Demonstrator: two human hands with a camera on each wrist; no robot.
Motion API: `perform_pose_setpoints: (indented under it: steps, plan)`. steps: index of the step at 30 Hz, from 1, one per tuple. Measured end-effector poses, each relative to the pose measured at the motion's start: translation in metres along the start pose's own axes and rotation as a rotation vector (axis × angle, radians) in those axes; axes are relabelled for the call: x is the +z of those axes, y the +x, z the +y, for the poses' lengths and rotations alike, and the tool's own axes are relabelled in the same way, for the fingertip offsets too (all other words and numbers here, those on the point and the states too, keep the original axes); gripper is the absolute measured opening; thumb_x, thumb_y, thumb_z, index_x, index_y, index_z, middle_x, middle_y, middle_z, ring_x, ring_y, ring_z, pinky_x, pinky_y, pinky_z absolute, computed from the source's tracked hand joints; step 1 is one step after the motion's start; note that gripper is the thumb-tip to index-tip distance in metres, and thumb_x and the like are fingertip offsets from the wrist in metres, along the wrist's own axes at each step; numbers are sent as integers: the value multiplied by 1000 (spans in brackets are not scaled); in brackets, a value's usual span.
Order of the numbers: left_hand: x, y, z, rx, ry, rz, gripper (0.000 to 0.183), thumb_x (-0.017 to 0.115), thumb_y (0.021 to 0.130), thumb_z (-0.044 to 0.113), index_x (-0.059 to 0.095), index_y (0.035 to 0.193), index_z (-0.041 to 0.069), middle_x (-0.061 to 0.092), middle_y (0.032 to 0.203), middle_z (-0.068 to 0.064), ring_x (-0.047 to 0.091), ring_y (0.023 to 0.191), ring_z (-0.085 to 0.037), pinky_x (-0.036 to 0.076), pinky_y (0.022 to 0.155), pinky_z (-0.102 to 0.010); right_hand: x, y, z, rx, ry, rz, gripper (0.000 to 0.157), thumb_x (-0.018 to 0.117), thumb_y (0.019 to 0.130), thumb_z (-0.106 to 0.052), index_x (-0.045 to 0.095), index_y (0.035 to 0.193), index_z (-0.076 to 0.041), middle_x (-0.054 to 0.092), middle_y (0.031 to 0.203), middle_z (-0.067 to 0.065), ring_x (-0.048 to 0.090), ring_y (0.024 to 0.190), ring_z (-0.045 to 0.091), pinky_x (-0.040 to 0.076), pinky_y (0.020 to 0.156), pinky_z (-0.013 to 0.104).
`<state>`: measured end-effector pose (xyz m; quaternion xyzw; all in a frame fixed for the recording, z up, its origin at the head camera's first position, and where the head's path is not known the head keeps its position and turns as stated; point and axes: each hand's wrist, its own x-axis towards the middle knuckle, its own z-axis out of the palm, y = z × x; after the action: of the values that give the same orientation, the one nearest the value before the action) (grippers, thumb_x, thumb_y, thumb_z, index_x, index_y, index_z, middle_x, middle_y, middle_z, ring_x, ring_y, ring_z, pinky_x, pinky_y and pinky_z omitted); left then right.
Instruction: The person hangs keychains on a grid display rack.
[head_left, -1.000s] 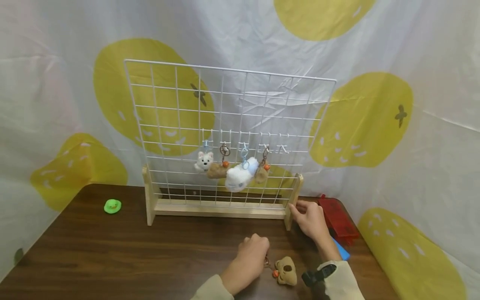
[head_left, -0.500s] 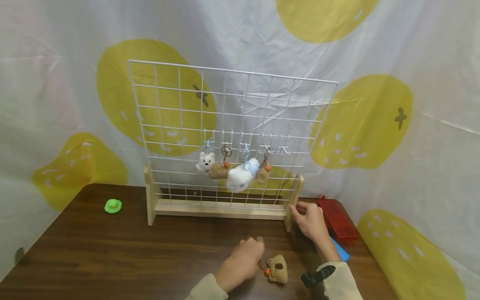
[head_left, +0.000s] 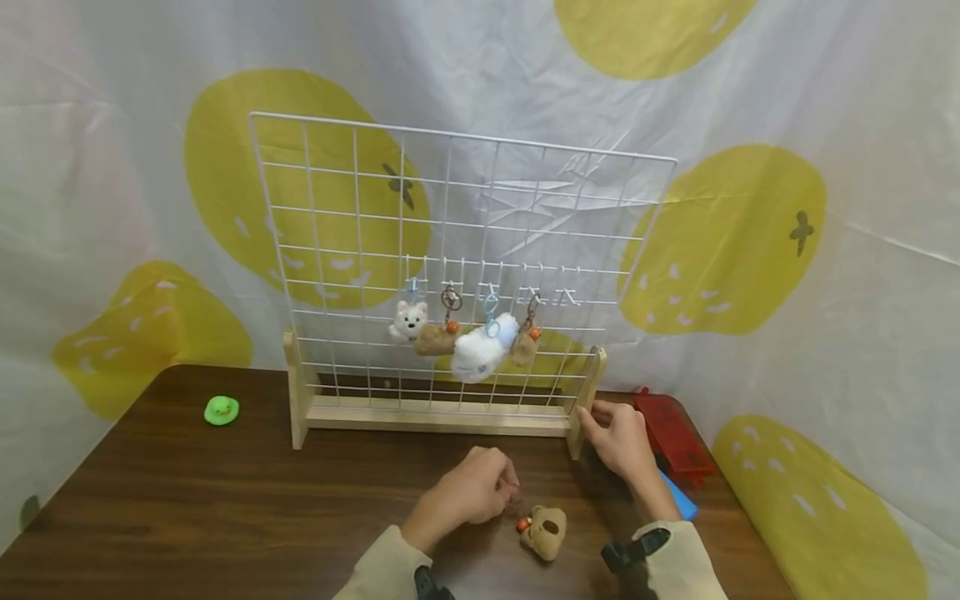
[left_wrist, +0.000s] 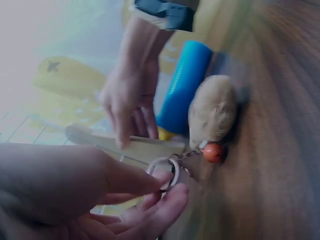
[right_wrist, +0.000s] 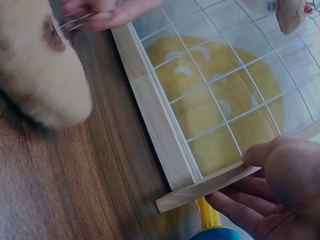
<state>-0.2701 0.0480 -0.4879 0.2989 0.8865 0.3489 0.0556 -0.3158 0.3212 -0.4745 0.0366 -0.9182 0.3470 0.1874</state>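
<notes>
My left hand (head_left: 472,487) pinches the metal key ring (left_wrist: 176,172) of a brown plush keychain (head_left: 545,535) between thumb and fingers, low over the table front. An orange bead (left_wrist: 212,153) hangs on its chain beside the plush, which seems to rest on the tabletop. With thumb and fingers, my right hand (head_left: 621,437) grips the right wooden foot (head_left: 587,404) of a white wire grid rack (head_left: 465,133). On its hooks hang a white plush dog (head_left: 409,322), a white-and-blue plush (head_left: 480,354) and two brown plush keychains (head_left: 437,340) with orange beads.
Rightmost on the grid is a bare hook (head_left: 567,297). Behind my right wrist lie a red plastic case (head_left: 678,437) and a blue cylindrical thing (head_left: 679,497). A green duck-shaped toy (head_left: 222,410) sits at the table's left. A patterned curtain (head_left: 862,125) surrounds the table.
My left hand has turned and shifted left and slightly away, drawing the brown plush keychain a little left with it. My right hand stays on the rack's foot.
</notes>
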Motion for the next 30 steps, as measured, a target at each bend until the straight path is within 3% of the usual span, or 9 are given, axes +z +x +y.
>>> perform_pose_setpoints:
  steps: [4, 6, 9, 13, 17, 20, 24, 27, 30]
  plan:
    - [-11, 0, -2, 45, -30, -2, 7, 78, 100, 22, 80, 93, 22, 78, 94, 10, 63, 87, -7, 54, 77, -26, -1, 0, -1, -1, -6, 1, 29, 76, 102, -19, 80, 119, 4, 82, 107, 23, 81, 104, 35, 67, 85, 50]
    - [-23, -4, 9, 17, -84, -31, 5, 78, 100, 21, 80, 96, 21, 80, 99, 10, 64, 88, -7, 53, 79, -26, -1, 0, -1, -3, -12, 4, 29, 76, 102, -19, 80, 120, 3, 82, 107, 23, 81, 105, 35, 67, 86, 51]
    - [-29, -5, 10, -2, -256, -64, 5, 74, 102, 18, 78, 101, 14, 81, 103, 0, 73, 86, -13, 60, 77, -27, 0, 0, -1, -11, -20, 6, 29, 76, 102, -19, 80, 120, 3, 82, 107, 22, 80, 105, 34, 67, 86, 51]
    - [-32, -4, 11, -55, -560, -112, 12, 66, 107, 9, 73, 106, -1, 79, 108, -16, 80, 93, -32, 69, 80, -37, 0, -1, -1, -19, -26, 9, 29, 76, 102, -19, 80, 120, 4, 82, 107, 22, 81, 104, 34, 67, 85, 51]
    - [-35, -3, 11, -84, -690, -133, 23, 56, 113, 13, 69, 108, -4, 74, 116, -24, 79, 101, -36, 69, 85, -44, 1, -2, -1, -19, -24, 13, 29, 76, 102, -18, 80, 120, 4, 82, 106, 22, 80, 104, 33, 67, 85, 51]
    - [-37, -5, 10, -108, -677, -152, 23, 58, 113, 19, 67, 108, -1, 72, 120, -23, 79, 101, -35, 69, 88, -48, 1, -2, -2, -21, -24, 13, 28, 76, 102, -18, 80, 120, 4, 82, 106, 22, 80, 104, 31, 67, 85, 50]
    - [-38, -8, 7, -99, -466, -194, 22, 76, 104, 27, 67, 115, 9, 77, 120, -14, 78, 102, -29, 67, 90, -41, 1, -3, -2, -21, -20, 12, 28, 76, 102, -17, 80, 120, 4, 82, 105, 21, 80, 102, 29, 68, 83, 46]
    - [-35, -8, 4, -52, -323, -205, 32, 87, 92, 18, 69, 117, 10, 81, 116, -13, 79, 102, -27, 64, 89, -33, 1, -3, -1, -20, -12, 14, 26, 76, 102, -17, 81, 119, 3, 82, 104, 21, 81, 99, 29, 68, 79, 41]
    - [-31, -6, 3, -29, -309, -193, 36, 90, 82, 0, 72, 114, 4, 82, 107, -14, 80, 95, -25, 63, 85, -29, 1, -3, -1, -25, -11, 19, 25, 76, 102, -17, 81, 118, 2, 83, 103, 20, 81, 99, 29, 69, 79, 41]
